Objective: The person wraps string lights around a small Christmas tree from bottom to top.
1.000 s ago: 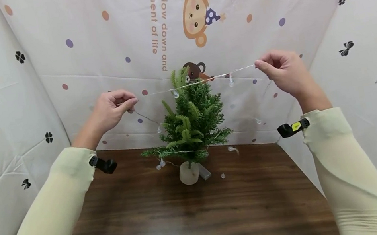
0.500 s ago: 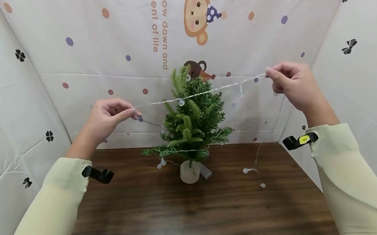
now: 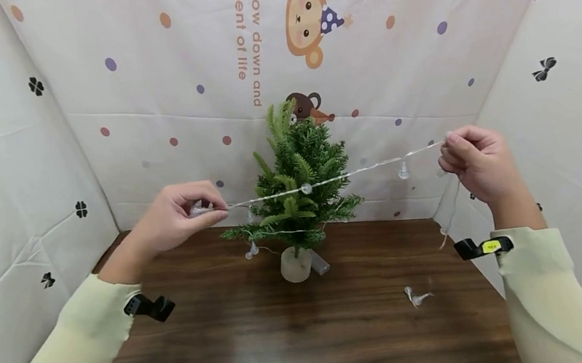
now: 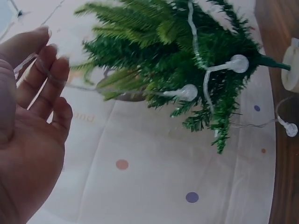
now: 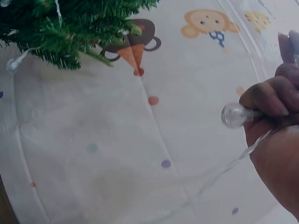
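A string of clear fairy lights (image 3: 306, 188) stretches between my two hands, crossing in front of a small green artificial Christmas tree (image 3: 314, 147). My left hand (image 3: 165, 221), left of the tree, pinches the wire between thumb and fingers, and a clear bulb shows inside its grip. Higher up on the right, my right hand (image 3: 485, 170) pinches the other end of the taut stretch with curled fingers. A bulb (image 5: 233, 115) sticks out of that hand in the right wrist view, and loose wire hangs below. More wire with bulbs (image 4: 239, 64) lies round the lower branches.
The tree's pale round base (image 3: 296, 266) stands on a dark wooden table (image 3: 268, 339). Beside it lies a clear battery box (image 3: 320, 262). Two bulbs (image 3: 419, 297) rest on the table at right. Printed cloth walls (image 3: 144, 90) enclose the back and sides.
Both hands have come down and towards me, the right also further right, drawing the light string lower across the tree's front. The bulbs trailing at right have slid forward over the table.
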`<state>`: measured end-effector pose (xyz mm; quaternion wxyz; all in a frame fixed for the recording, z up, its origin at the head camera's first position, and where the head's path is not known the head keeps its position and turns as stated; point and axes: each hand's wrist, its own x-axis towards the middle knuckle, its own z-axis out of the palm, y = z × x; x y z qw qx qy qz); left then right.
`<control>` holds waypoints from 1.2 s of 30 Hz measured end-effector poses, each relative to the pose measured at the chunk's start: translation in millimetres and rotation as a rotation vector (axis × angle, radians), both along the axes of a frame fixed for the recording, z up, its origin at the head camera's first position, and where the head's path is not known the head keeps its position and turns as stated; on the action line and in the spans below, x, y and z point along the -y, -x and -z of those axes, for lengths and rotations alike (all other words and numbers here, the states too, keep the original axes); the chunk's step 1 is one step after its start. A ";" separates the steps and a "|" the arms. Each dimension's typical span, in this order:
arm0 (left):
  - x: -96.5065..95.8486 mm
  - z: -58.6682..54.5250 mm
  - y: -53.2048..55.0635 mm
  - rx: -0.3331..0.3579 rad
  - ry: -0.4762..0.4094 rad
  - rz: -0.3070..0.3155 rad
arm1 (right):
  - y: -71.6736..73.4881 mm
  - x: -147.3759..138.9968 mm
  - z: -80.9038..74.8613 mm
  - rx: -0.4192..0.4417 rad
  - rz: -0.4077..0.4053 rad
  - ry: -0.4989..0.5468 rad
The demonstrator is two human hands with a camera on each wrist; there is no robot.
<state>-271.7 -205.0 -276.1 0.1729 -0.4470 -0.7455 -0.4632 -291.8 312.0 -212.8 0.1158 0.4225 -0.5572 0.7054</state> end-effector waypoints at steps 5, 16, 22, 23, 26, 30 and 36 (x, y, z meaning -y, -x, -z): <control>-7.3 7.7 -1.1 -0.101 0.096 -0.026 | 0.6 -18.4 15.0 -0.019 -0.199 0.083; -24.7 20.1 -0.3 -0.193 0.149 -0.149 | -0.8 -50.9 36.4 0.029 -0.301 0.167; -38.7 22.6 1.9 -0.214 0.167 -0.130 | 0.0 -68.7 41.2 0.065 -0.312 0.168; -41.6 22.6 2.6 -0.223 0.165 -0.120 | 0.4 -70.8 41.6 0.071 -0.300 0.161; -50.8 22.2 4.4 -0.251 0.157 -0.093 | 2.5 -77.0 43.0 0.103 -0.263 0.148; -62.6 21.2 4.6 -0.266 0.175 -0.090 | 6.9 -84.9 44.7 0.172 -0.174 0.135; -72.2 22.1 5.6 -0.241 0.210 -0.150 | 17.1 -90.5 41.3 0.329 -0.048 0.165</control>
